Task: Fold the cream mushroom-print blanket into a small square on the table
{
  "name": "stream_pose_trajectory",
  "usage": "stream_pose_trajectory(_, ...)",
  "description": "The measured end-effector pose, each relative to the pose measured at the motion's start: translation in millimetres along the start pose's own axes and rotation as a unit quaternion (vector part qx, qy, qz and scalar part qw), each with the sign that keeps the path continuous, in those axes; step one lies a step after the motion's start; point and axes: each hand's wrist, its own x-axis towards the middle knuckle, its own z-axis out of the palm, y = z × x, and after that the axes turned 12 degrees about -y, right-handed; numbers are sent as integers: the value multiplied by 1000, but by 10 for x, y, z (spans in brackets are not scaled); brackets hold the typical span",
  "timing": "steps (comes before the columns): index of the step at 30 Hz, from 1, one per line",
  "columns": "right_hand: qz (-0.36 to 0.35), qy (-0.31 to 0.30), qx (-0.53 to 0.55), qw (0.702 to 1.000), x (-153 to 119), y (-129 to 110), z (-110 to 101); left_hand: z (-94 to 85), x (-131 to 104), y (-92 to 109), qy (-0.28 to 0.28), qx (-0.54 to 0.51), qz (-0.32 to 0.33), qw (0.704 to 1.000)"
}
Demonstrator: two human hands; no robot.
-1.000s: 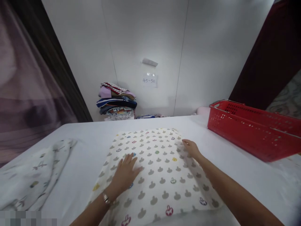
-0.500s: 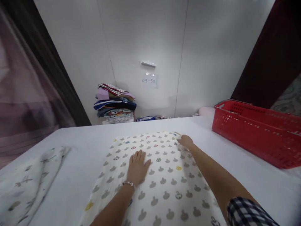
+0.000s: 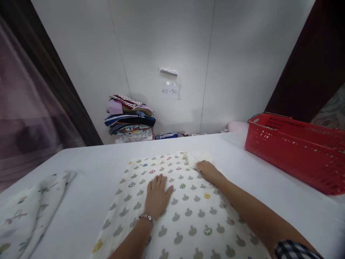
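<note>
Nearest me, a black-and-white checked sleeve (image 3: 293,249) shows at the right forearm, and a silvery metal band (image 3: 146,217) circles the left wrist. The left hand (image 3: 158,196) lies palm down and spread flat, thumb apart from the fingers, pressing on a soft white cloth printed with grey mushroom-like shapes and a few coloured ones (image 3: 185,205); it grips nothing. That cloth covers the middle of the smooth white tabletop (image 3: 88,169). Toward its far right corner, the right hand (image 3: 208,172) is closed, fingers curled on a turned-over edge that shows a plain pale underside.

I'd say a pull from the right hand could drag or wrinkle the whole sheet if the left palm pressed too lightly; a loose pinch might let the thin edge slip and leave the fold crooked.

On the left lies a crumpled white cloth with a leafy print (image 3: 25,216), well apart. At the right stands a red perforated plastic basket with metal handles (image 3: 291,153). Beyond the far edge rises a stack of folded multicoloured fabrics (image 3: 132,120). On the pale panelled wall (image 3: 188,43), a taped white paper label (image 3: 171,91) reads "45-50"; I can make out no brand.
</note>
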Motion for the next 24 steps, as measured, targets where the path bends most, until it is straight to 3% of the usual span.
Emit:
stream_pose_trajectory(4, -30, -4, 11, 999, -20, -10, 25, -4, 2, 2, 0, -3, -1, 1000)
stream_pose_trajectory(6, -2, 9, 61, 998, -5, 17, 21, -14, 2, 9, -3, -5, -5, 1000)
stream_pose_trajectory(8, 95, 35, 134, 986, 39, 86, -8, -21, 2, 15, -5, -7, -7, 1000)
stream_pose_trajectory(11, 281, 55, 204, 936, 142, 269, -95, -13, 4, 12, -10, -9, -8, 1000)
stream_pose_trajectory(13, 344, 46, 205, 915, 213, 412, -151, 4, 6, 0, -9, -11, -7, 1000)
stream_pose_trajectory(18, 394, 0, 184, 900, 334, 623, -158, 37, 15, -30, 2, -15, -1, 1000)
stream_pose_trajectory(24, 380, -9, 145, 913, 377, 596, -92, -9, 8, -3, 7, -18, -3, 1000)
